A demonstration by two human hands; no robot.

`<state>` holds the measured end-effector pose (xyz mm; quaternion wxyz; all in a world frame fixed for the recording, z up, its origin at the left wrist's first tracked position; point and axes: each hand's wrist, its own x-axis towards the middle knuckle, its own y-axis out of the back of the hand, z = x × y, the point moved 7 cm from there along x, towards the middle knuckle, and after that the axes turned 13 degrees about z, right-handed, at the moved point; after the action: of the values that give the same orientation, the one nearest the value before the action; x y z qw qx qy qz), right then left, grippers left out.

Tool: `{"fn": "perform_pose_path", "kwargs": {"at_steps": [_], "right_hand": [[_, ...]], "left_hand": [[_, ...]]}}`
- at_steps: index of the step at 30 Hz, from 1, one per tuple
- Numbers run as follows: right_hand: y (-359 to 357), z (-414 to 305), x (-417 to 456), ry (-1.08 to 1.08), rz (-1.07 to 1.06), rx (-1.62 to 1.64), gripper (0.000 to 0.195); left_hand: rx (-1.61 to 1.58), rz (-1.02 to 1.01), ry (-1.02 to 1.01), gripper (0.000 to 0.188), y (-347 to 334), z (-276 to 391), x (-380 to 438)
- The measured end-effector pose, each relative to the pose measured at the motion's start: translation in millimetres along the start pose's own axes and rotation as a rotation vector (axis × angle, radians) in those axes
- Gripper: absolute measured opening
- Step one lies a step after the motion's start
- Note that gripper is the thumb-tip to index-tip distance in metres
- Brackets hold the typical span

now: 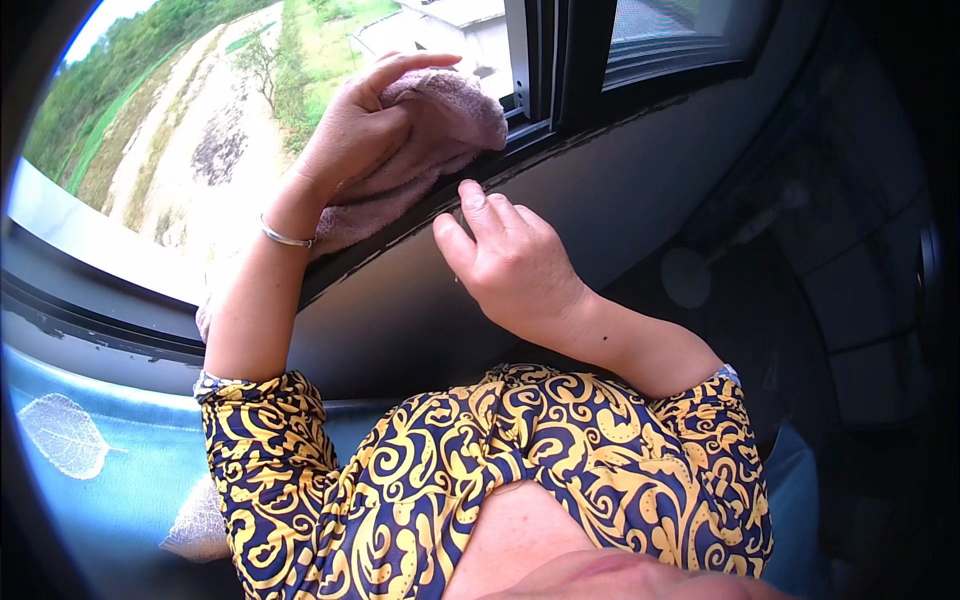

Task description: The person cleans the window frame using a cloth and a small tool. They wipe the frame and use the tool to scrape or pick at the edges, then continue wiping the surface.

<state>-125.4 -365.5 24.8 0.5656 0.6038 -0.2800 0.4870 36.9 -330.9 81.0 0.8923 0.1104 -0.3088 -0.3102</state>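
Note:
My left hand (pixel 367 124), with a silvery bangle at the wrist, grips a pinkish-mauve plush cloth (pixel 439 124) at the lower corner of an open window. Part of the cloth hangs down along the dark window frame (pixel 536 135), and its folds hide some of my fingers. My right hand (pixel 506 251) is just below the frame, its fingers loosely bent and slightly spread, with nothing seen in it. Its fingertips are near the sill edge; whether they touch it cannot be told.
Blue fabric with silvery leaf shapes (pixel 64 435) lies at the lower left. A second window pane (pixel 667 37) is at the upper right. Outside are fields, trees and a pale building (pixel 450 37). The right side is dark, with a round pale object (pixel 685 277).

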Motion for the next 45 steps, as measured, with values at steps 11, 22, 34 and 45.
{"fn": "perform_pose_path", "kwargs": {"at_steps": [11,22,34,45], "right_hand": [[35.9,24.7,-14.4,-0.032,0.141,-0.041,0.016],[19.0,50.3,-6.3,-0.079,0.006,-0.16,0.014],[-15.4,39.8,18.1,-0.163,-0.259,-0.215,0.013],[-11.4,73.8,37.0,-0.15,-0.391,-0.211,0.023]], "left_hand": [[-0.076,-0.157,0.002,0.042,-58.1,2.4,14.3],[0.414,-0.163,-0.385,0.025,-70.8,-9.0,17.5],[0.482,-0.182,-0.439,0.017,-55.5,-8.2,17.9],[0.445,-0.309,-0.343,0.021,-78.8,-14.5,11.9]]}}
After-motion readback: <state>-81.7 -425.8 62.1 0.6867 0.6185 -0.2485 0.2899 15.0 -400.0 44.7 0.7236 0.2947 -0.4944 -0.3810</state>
